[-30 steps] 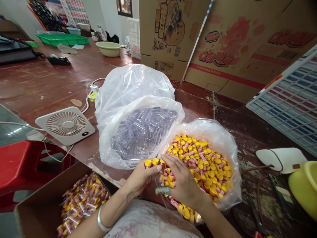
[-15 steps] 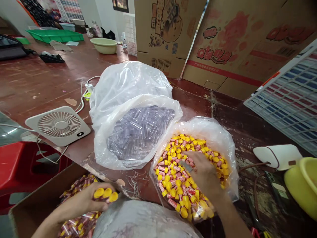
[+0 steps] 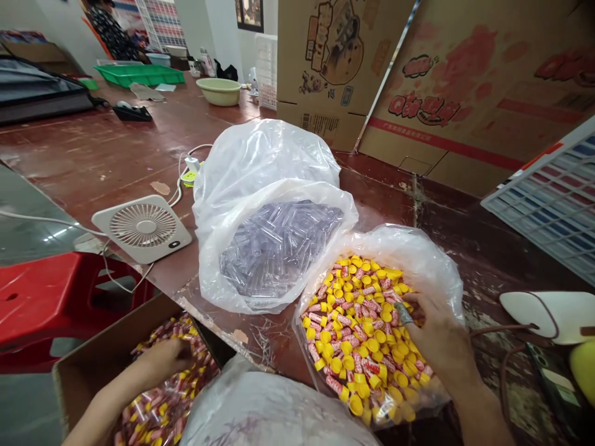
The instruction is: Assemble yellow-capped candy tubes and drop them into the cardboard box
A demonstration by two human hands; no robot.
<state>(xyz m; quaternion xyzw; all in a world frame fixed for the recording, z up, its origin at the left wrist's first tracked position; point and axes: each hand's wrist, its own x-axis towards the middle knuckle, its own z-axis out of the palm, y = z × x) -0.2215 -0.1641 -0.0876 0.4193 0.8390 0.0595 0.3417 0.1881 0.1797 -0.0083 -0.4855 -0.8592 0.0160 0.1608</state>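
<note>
My right hand (image 3: 441, 331) reaches into the right side of a clear plastic bag (image 3: 400, 238) of small yellow caps with red-and-white patterned rolls (image 3: 357, 322). Its thumb, with a grey wrap, stands apart from the curved fingers, which touch the pieces. My left hand (image 3: 162, 362) is over a cardboard box (image 3: 88, 353) of clear tubes with yellow caps and reddish contents (image 3: 158, 409). Its fingers curl down out of sight, so what they hold, if anything, is hidden. Beyond the hands, another plastic bag (image 3: 211, 282) lies open, full of clear empty tubes (image 3: 283, 241).
A white fan (image 3: 144, 228) with a cable sits at the table's left edge above a red stool (image 3: 41, 297). Large cartons (image 3: 432, 93) and a white crate (image 3: 548, 198) stand behind. At right lie a white device (image 3: 548, 313) and a phone (image 3: 553, 378). A person (image 3: 111, 31) sits far back.
My left hand has lowered into the box; the yellow-capped tubes it held no longer show in it. The right hand has shifted toward the bag's right side. The view has turned left.
</note>
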